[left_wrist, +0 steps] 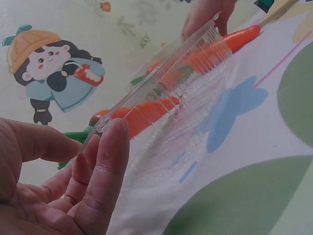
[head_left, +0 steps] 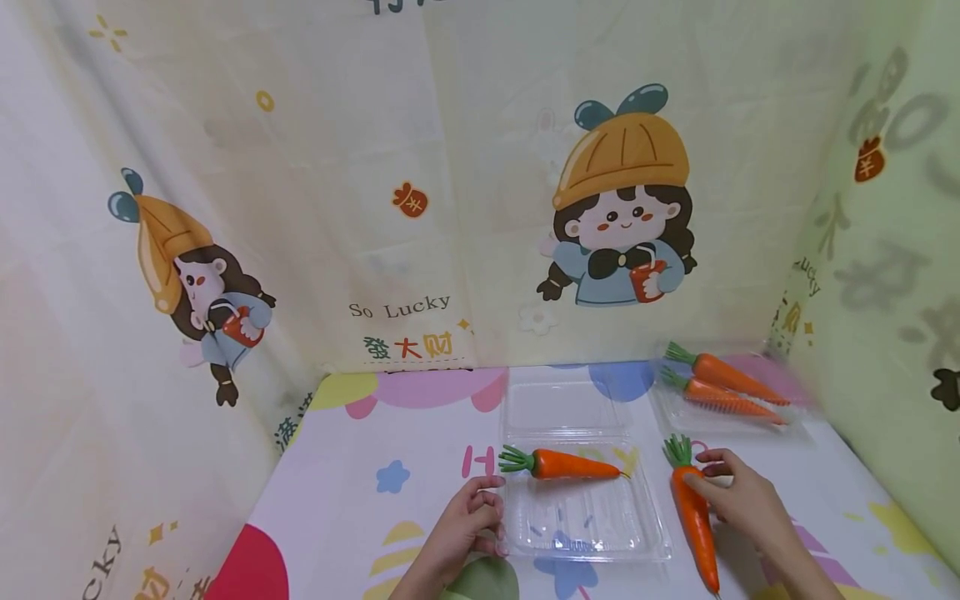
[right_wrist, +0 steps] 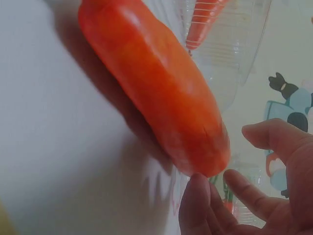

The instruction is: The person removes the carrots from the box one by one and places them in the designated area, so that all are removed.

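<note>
My left hand [head_left: 467, 523] pinches the left rim of a clear plastic clamshell box [head_left: 521, 525] between thumb and fingers. The box lies with its lid [head_left: 562, 406] folded back. Inside, near the hinge, lies an orange toy carrot [head_left: 576, 465] with its green top to the left. To the right of the box is a second carrot [head_left: 696, 527], green top pointing away from me. My right hand [head_left: 746, 500] is at its thick end; in the right wrist view a fingertip [right_wrist: 195, 188] touches that end while the other fingers stay spread apart.
At the back right, another clear box [head_left: 667, 417] has two more carrots [head_left: 738, 379] in it. Fabric walls [head_left: 450, 250] with printed cartoons stand at the back and sides. A patterned cloth [head_left: 337, 483] covers the table.
</note>
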`<state>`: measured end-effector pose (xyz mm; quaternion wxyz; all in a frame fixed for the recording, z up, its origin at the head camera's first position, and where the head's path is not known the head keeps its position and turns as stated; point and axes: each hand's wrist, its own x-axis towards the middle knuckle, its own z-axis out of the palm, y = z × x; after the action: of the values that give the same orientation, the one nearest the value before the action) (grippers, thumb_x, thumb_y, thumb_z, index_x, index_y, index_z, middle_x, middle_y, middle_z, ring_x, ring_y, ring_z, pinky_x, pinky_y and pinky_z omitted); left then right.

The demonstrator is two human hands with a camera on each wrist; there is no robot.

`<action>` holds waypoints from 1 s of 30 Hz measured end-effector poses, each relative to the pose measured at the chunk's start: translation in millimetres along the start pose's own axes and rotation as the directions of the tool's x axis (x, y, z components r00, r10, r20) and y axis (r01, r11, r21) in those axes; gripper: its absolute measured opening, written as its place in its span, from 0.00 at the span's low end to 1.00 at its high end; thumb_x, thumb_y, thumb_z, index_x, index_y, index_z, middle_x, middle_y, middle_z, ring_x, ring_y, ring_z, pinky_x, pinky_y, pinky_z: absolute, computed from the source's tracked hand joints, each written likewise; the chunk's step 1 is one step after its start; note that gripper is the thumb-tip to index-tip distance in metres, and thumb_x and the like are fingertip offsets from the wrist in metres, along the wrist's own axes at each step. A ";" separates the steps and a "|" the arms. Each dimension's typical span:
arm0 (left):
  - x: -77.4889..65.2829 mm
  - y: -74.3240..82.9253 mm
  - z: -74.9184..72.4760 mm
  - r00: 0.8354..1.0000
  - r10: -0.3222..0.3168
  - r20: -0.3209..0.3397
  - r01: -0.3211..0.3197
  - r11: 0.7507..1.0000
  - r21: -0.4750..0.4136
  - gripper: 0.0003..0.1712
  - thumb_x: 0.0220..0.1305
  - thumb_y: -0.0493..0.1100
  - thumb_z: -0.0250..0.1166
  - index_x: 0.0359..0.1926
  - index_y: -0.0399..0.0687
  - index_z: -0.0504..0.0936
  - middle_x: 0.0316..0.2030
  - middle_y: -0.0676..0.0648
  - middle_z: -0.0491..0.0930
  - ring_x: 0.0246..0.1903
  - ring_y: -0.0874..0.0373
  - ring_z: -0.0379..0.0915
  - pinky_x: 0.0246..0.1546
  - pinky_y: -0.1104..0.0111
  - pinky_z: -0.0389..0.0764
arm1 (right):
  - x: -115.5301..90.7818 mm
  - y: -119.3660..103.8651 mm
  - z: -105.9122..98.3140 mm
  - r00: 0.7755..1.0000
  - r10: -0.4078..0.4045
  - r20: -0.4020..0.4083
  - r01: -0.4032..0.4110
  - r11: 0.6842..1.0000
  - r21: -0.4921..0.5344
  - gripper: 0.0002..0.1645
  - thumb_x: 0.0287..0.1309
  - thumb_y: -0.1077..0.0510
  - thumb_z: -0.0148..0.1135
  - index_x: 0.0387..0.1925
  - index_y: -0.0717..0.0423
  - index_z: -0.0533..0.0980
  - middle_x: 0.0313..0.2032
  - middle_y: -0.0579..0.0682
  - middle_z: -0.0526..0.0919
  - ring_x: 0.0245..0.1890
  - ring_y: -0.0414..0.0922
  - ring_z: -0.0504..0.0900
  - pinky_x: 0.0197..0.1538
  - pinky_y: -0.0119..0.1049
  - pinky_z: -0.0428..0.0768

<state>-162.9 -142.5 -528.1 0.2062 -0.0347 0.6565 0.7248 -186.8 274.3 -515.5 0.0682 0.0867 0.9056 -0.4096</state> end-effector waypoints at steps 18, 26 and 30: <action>1.9 -3.9 -3.6 1.000 0.017 0.016 -0.017 1.000 -0.011 0.31 0.67 0.36 0.62 0.70 0.39 0.66 0.41 0.45 0.77 0.28 0.57 0.77 0.29 0.66 0.87 | -6.4 -26.1 -11.5 0.992 -0.106 -0.075 0.094 0.984 -0.152 0.31 0.62 0.41 0.68 0.56 0.59 0.78 0.55 0.64 0.83 0.40 0.50 0.83 0.37 0.38 0.76; 0.9 -2.0 -2.6 1.000 0.020 0.010 -0.020 1.000 0.000 0.31 0.67 0.36 0.62 0.69 0.39 0.67 0.40 0.45 0.77 0.27 0.57 0.77 0.29 0.68 0.86 | -14.6 -51.1 -3.8 0.979 -0.185 -0.080 0.172 0.974 -0.147 0.25 0.62 0.46 0.71 0.52 0.58 0.79 0.51 0.60 0.85 0.39 0.48 0.84 0.36 0.38 0.79; 0.8 -1.7 -2.2 1.000 0.016 0.012 -0.016 1.000 -0.005 0.31 0.67 0.35 0.62 0.69 0.39 0.67 0.40 0.45 0.77 0.27 0.57 0.77 0.29 0.67 0.87 | -16.2 -63.6 -0.1 0.973 -0.220 -0.076 0.207 0.967 -0.149 0.24 0.61 0.47 0.71 0.52 0.58 0.79 0.50 0.59 0.85 0.38 0.48 0.85 0.36 0.41 0.81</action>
<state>-163.5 -144.4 -530.3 0.2046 -0.0256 0.6538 0.7281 -184.5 231.5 -465.8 -0.0121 0.0023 0.9384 -0.3453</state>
